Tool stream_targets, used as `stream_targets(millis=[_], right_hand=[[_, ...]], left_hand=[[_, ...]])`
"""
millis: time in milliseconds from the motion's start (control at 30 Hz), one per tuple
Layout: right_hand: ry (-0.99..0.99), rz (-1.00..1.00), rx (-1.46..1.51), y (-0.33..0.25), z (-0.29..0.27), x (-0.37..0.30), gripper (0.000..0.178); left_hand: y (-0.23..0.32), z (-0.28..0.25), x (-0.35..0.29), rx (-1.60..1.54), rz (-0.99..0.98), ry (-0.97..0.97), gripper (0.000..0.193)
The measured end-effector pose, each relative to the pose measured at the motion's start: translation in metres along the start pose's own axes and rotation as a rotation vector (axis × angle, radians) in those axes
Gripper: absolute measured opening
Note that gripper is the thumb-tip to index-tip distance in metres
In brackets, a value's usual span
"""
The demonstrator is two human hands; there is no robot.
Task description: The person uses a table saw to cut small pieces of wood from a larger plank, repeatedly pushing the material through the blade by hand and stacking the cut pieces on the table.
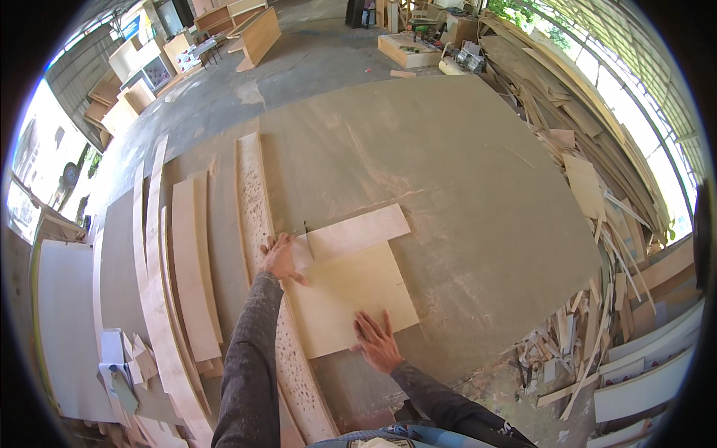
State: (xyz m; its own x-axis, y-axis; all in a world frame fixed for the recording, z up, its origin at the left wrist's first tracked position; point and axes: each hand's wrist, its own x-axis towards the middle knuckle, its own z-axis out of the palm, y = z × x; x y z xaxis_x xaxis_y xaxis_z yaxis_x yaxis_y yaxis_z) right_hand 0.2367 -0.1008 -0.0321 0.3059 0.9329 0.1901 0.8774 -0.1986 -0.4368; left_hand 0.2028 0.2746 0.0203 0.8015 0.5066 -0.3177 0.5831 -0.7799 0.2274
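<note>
A pale square plywood board (351, 295) lies flat on a large brown-grey work table (478, 179). Its left side runs along a long wooden straightedge strip (256, 194) dotted with holes. Against the board's far side rests a narrower plywood piece (366, 230). A thin dark upright piece (307, 237), perhaps a saw blade, rises at that piece's left part. My left hand (279, 258) is spread at the board's far left corner, touching the strip, thumb on the board. My right hand (378, 342) lies on the board's near right part, fingers spread.
Long plywood strips (196, 261) lie left of the straightedge. Wood offcuts (571, 328) pile up beyond the table's right edge, below stacked long boards (590, 127). Farther off stand a wooden cabinet piece (258, 37) and an air compressor (464, 60).
</note>
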Motion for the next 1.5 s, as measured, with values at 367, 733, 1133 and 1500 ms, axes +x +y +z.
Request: stream_targets(millis=[367,733,1133,1500], right_hand=[[-0.012,0.022,-0.026,0.003,0.004,0.010,0.065],[-0.071,0.027,-0.084,-0.014,0.002,-0.046,0.065],[-0.102,0.009,0.009,-0.040,-0.041,-0.102,0.053],[0.104,0.172,-0.146,0.157,-0.054,0.145,0.058]], left_hand=[[-0.022,0.019,0.022,-0.010,0.007,0.033,0.154],[0.002,0.039,-0.030,-0.036,0.008,0.047,0.146],[0.034,0.052,-0.110,-0.284,-0.019,0.360,0.064],[-0.104,0.003,-0.283,-1.051,-0.398,1.070,0.009]])
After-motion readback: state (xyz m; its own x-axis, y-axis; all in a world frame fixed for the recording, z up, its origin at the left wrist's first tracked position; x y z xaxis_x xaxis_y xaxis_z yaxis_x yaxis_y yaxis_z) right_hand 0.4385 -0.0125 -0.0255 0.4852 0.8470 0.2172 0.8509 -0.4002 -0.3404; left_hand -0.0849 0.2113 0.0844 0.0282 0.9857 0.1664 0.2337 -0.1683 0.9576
